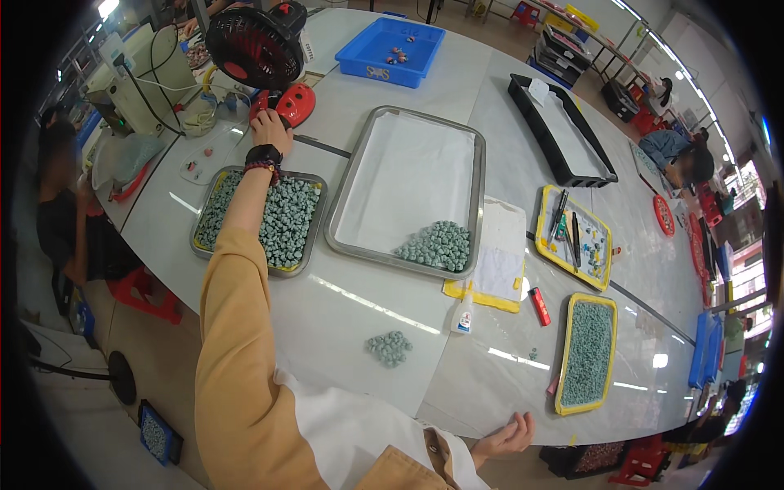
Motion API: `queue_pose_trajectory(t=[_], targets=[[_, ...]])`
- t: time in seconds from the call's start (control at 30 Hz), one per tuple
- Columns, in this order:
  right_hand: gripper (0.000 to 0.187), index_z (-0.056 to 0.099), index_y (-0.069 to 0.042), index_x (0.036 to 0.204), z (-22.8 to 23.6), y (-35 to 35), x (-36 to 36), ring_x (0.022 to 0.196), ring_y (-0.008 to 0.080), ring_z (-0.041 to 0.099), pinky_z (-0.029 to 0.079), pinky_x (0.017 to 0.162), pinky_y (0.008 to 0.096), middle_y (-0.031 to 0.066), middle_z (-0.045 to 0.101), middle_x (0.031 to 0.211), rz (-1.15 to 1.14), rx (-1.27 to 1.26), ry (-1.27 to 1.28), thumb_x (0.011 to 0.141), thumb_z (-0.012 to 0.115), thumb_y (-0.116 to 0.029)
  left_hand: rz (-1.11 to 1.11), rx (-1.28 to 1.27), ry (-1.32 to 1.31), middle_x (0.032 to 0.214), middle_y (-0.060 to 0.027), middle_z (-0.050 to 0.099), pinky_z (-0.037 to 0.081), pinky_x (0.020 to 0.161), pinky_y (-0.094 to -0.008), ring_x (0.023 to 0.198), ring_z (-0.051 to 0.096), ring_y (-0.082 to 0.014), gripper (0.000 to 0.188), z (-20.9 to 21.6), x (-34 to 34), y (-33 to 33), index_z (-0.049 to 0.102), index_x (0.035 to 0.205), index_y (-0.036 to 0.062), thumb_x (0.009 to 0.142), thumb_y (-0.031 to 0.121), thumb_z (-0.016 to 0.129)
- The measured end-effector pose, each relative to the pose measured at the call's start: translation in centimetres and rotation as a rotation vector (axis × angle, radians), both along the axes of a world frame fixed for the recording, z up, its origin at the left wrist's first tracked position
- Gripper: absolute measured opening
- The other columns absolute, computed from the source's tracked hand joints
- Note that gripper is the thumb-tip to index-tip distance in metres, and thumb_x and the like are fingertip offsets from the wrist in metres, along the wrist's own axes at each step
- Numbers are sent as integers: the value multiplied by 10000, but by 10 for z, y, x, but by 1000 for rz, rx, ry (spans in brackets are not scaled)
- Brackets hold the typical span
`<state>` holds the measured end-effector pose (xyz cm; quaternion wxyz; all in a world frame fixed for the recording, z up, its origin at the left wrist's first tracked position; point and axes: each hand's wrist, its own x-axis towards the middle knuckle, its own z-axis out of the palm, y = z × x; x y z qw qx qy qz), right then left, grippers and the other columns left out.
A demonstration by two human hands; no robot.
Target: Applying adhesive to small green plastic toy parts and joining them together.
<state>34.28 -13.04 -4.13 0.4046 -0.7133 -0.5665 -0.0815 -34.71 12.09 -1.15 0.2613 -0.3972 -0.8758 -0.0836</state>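
Note:
My left hand (272, 133) reaches far forward, its fingers spread on the red and black base (296, 104) below a black fan (255, 47). What lies under the fingertips is hidden. Beneath my left forearm is a metal tray filled with small grey-green lumpy pieces (291, 219). My right hand (505, 438) rests by the near table edge with its fingers curled in; nothing shows in it. A larger metal tray (408, 175), lined with white, has a heap of the same pieces (441, 245) in its near right corner.
A loose pile (389, 348) lies on the near tabletop. To the right are a yellow-rimmed tray of small green pieces (590, 351), a red lighter (540, 307), a glue bottle (463, 314) and a tool tray (574, 237). Behind stand a blue bin (390, 51) and a black tray (562, 131).

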Motion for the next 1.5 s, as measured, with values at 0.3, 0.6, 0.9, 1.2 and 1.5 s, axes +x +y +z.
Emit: queue_pose_trajectory(t=[0.3, 0.6, 0.9, 1.2, 1.5], targets=[[277, 619, 22, 895, -2, 1, 2, 1073, 327, 503, 348, 930, 435, 166, 591, 1112, 15, 2, 15, 856, 435, -180, -17, 2, 27, 1179, -226, 436, 424, 912, -441, 1063, 460, -400, 703, -3, 1, -2, 347, 1290, -58, 789, 319, 664], [270, 629, 22, 903, 0, 1, 0, 1022, 323, 536, 377, 906, 420, 168, 601, 1103, 12, 33, -11, 857, 455, -180, 106, -124, 24, 1230, -251, 424, 390, 967, -446, 1124, 437, -432, 733, -6, -5, 2, 334, 1315, -53, 812, 385, 638], [259, 638, 16, 903, -3, -2, 3, 1050, 313, 524, 368, 917, 417, 161, 602, 1114, 17, -2, 15, 837, 461, -162, -887, 22, -436, 1211, -207, 492, 406, 947, -414, 1108, 499, -380, 392, 89, 131, -110, 465, 1222, -2, 896, 193, 559], [251, 650, 13, 899, -6, 6, -1, 1040, 308, 535, 387, 900, 413, 153, 616, 1085, 45, 8, -2, 840, 473, -156, -1025, -61, -720, 1114, -130, 542, 463, 842, -368, 983, 559, -306, 378, 67, 279, -195, 550, 1141, 39, 788, 110, 667], [169, 615, 30, 1024, 30, 18, 19, 952, 212, 566, 457, 810, 305, 116, 609, 1051, 65, -12, 278, 895, 536, -45, -966, -273, -1148, 1000, -95, 524, 495, 695, -325, 814, 575, -246, 289, 54, 321, -212, 582, 1024, 33, 744, 6, 650]])
